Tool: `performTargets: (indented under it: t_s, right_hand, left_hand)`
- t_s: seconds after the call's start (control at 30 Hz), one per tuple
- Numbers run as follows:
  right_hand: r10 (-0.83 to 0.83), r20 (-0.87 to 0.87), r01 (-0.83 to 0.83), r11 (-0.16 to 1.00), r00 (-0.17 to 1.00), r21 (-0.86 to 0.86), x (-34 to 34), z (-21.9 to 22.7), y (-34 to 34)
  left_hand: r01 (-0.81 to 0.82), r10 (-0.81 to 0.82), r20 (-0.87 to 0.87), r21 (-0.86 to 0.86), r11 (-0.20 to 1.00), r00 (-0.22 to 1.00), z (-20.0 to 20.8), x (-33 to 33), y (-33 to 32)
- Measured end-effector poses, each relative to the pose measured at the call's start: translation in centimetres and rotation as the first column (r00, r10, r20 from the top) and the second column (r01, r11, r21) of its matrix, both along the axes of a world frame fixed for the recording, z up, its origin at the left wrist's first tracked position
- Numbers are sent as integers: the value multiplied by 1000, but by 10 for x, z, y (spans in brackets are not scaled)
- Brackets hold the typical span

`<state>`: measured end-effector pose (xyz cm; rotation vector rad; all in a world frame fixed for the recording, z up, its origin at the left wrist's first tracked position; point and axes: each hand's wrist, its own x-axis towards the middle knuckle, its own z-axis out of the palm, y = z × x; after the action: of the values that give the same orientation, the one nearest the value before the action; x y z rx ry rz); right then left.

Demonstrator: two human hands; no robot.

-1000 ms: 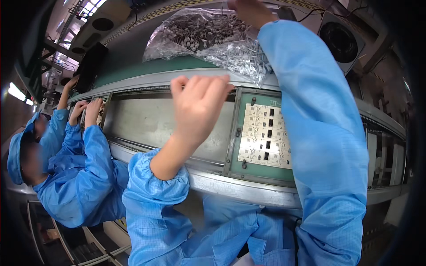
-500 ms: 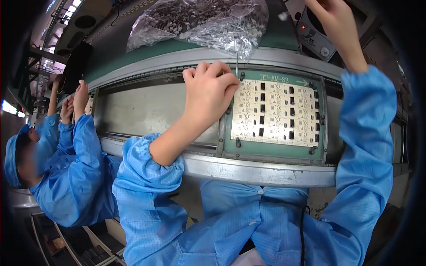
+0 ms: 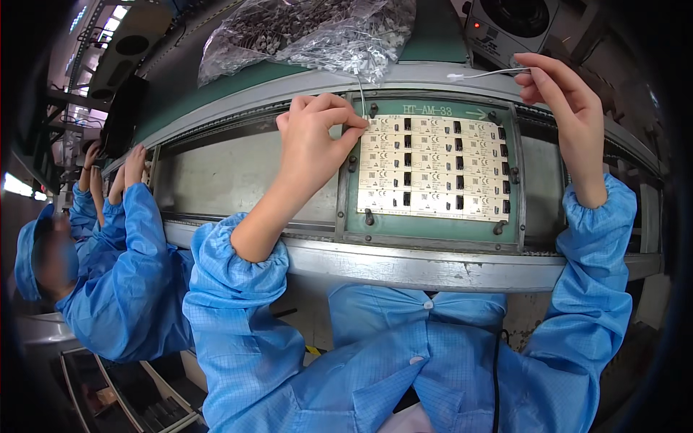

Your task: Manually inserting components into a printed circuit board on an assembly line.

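Observation:
A panel of white circuit boards (image 3: pixel 433 167) with rows of small black parts lies in a green carrier (image 3: pixel 433 234) on the rail. At the panel's upper left corner, my left hand (image 3: pixel 314 137) pinches the lower end of a thin wire (image 3: pixel 362 97) that runs up towards the bag. Whether that end touches the board is hidden by the fingertips. My right hand (image 3: pixel 567 101), raised beyond the carrier's upper right, holds a short white cable (image 3: pixel 494 72) between thumb and fingers. The cable points left and ends in a small white connector (image 3: pixel 455 77).
A clear plastic bag (image 3: pixel 303 36) full of cables with white connectors lies beyond the rail. A round dark-fronted machine (image 3: pixel 514 18) with a red light stands at the back right. On the left, a co-worker in blue (image 3: pixel 130 281) works along the same metal rail (image 3: pixel 433 267).
My right hand has come down and nearer from the top right, with the white cable now in plain view. My left hand stays at the panel's corner. The whole view has shifted slightly.

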<state>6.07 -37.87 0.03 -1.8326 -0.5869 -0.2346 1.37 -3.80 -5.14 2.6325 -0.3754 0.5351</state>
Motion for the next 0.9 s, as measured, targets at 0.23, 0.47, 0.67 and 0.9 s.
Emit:
performTargets:
  t_s: [0.23, 0.47, 0.67, 0.9]
  right_hand:
    - [76, -12, -76, 997, 997, -1, 1, -5, 4]
    - [104, -27, -101, 989, 994, 109, 0, -11, 13]
    - [26, -61, -36, 982, 998, -184, -8, -11, 27]
    - [126, 153, -17, 820, 980, -572, -25, 2, 40]
  left_hand:
    - [27, -29, -70, -28, 999, 997, 3, 2, 0]
    - [104, -136, 135, 219, 970, 981, 13, -16, -4]
    - [173, -185, 43, 204, 964, 982, 14, -13, 1]
    - [-155, 145, 101, 91, 984, 984, 40, 143, 63]
